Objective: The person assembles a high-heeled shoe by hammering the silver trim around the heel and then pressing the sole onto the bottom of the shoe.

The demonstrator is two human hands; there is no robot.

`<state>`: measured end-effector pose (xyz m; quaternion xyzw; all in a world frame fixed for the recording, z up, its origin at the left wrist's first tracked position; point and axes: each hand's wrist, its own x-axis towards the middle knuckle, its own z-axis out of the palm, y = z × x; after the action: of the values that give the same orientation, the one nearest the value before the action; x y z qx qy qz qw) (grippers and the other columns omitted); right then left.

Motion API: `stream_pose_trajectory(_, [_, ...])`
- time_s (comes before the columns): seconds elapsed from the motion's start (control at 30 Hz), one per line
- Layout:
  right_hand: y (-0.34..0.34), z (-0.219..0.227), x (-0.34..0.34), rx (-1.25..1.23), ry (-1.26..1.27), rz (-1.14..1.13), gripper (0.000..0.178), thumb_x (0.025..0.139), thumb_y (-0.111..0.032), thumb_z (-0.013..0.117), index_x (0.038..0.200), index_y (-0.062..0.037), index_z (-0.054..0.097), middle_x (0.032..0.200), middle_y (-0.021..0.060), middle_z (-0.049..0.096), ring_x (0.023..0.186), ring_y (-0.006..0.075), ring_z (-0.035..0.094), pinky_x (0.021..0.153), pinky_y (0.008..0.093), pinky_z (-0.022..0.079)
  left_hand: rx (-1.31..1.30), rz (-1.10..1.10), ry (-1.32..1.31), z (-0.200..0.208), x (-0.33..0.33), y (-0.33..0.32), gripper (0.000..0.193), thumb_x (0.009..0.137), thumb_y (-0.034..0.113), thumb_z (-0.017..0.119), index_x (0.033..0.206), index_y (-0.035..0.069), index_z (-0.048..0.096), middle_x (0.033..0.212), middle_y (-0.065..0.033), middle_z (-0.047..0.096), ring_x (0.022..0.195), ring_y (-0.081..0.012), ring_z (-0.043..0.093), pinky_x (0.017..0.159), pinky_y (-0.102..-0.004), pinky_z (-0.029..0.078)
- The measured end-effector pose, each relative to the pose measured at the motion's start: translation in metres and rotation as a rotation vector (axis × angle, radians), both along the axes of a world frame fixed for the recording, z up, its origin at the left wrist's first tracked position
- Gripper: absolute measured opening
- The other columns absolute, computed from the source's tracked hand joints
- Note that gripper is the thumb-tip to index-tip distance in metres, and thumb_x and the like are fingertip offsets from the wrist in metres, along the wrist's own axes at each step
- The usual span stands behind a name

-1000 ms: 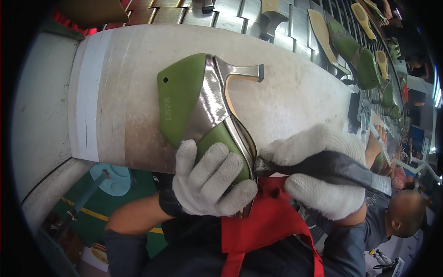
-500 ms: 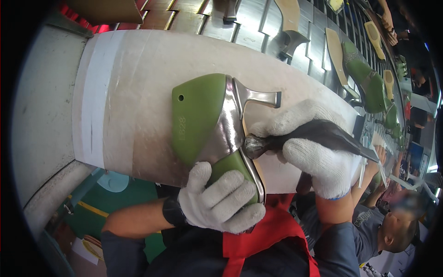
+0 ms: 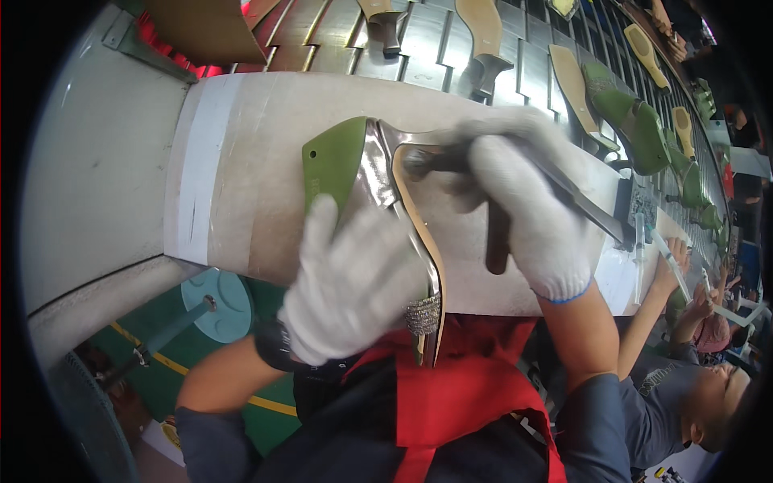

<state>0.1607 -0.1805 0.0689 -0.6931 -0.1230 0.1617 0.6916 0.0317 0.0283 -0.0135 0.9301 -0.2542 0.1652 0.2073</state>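
Note:
A high-heeled shoe (image 3: 375,171) on a green last lies on its side on the pale work surface. It has a shiny bronze strap, a tan sole and a glittery band (image 3: 424,315) near its toe, which points toward me. My gloved left hand (image 3: 346,274), blurred, presses over the shoe's side and holds it, thumb apart. My gloved right hand (image 3: 527,201) grips a dark metal hammer (image 3: 592,211) near its head. The hammer's round face is at the sole's heel end, beside the heel; blur hides whether they touch.
Beyond the surface runs a slatted metal conveyor (image 3: 423,52) with soles, heels and green lasts (image 3: 632,121). A cardboard piece (image 3: 205,30) is at the far left. A grey metal panel (image 3: 97,173) stands left. A co-worker (image 3: 684,402) and tools (image 3: 640,249) are at right.
The hammer and my right hand have moved from mid-shoe up toward the heel. The shoe has turned, showing more of its sole and the glittery band. My left hand has shifted along it.

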Motion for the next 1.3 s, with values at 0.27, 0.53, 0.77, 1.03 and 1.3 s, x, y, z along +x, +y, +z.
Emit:
stream_pose_trajectory(0.27, [0.009,0.002,0.002,-0.046,0.132,-0.048,0.038,0.116,-0.028,0.055,0.116,0.0072,0.069,0.109,0.0252,0.078,0.073,0.0248,0.075,0.061,0.0309,0.058,-0.236,0.037,0.143,0.01,0.033,0.028,0.154,0.042,0.02,0.109,0.172,0.003,0.029,0.173,-0.0374,0.032,0.158,-0.0605,0.036,0.129,-0.0676,0.031])
stream_pose_trajectory(0.53, [0.021,0.003,0.018,-0.109,0.04,-0.05,0.038,0.114,-0.027,0.055,0.111,0.0074,0.071,0.095,0.0213,0.078,0.069,0.0203,0.072,0.06,0.0291,0.055,-0.244,0.027,0.154,0.007,0.032,0.026,0.154,0.041,0.036,0.11,0.17,0.003,0.032,0.17,-0.0374,0.035,0.156,-0.0601,0.04,0.12,-0.0776,0.033])
stream_pose_trajectory(0.77, [0.027,0.013,0.038,-0.197,0.096,0.089,0.035,0.113,-0.027,0.061,0.105,0.0041,0.072,0.09,0.0167,0.078,0.064,0.0161,0.07,0.057,0.0271,0.052,-0.194,0.024,0.112,0.001,0.034,0.033,0.152,0.047,0.038,0.111,0.17,-0.001,0.032,0.17,-0.0409,0.033,0.156,-0.0621,0.038,0.127,-0.0715,0.032])
stream_pose_trajectory(1.03, [0.017,0.007,0.034,-0.168,0.07,0.126,0.033,0.108,-0.029,0.065,0.1,0.0012,0.074,0.093,0.0148,0.08,0.056,0.0131,0.065,0.049,0.0241,0.043,-0.187,0.051,0.116,0.007,0.032,0.03,0.155,0.041,0.036,0.112,0.169,-0.001,0.033,0.171,-0.0403,0.033,0.157,-0.0601,0.038,0.129,-0.0692,0.031])
stream_pose_trajectory(1.3, [0.001,0.007,0.011,-0.206,0.066,0.087,0.036,0.107,-0.037,0.071,0.101,-0.0027,0.077,0.08,0.004,0.074,0.058,0.008,0.06,0.054,0.026,0.047,0.022,0.092,0.076,0.023,0.032,0.026,0.149,0.043,0.033,0.11,0.167,0.0,0.036,0.169,-0.0331,0.042,0.158,-0.0533,0.042,0.127,-0.0751,0.026])
